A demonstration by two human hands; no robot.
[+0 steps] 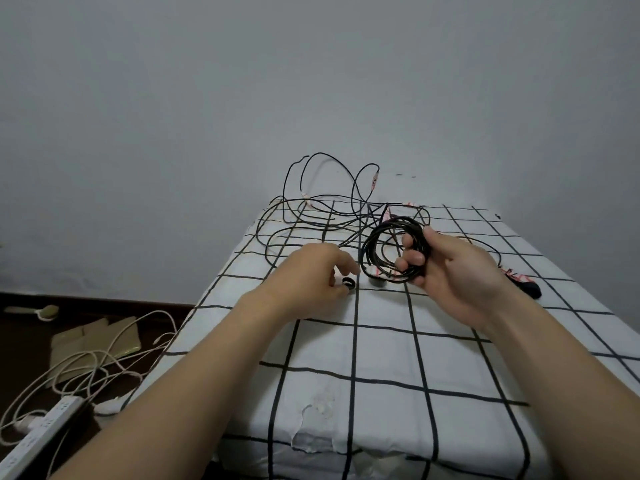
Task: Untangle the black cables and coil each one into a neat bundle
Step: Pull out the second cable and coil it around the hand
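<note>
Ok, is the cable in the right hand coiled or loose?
Coiled: the right hand grips the black cable wound in several round loops.

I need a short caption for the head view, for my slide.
Right hand holds a coiled black cable; left hand reaches for a small black ring; tangled cables lie behind.

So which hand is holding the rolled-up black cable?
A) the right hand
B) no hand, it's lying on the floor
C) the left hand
A: the right hand has its fingers curled around the coiled cable, while the left hand is down by a small black ring on the bed.
</note>
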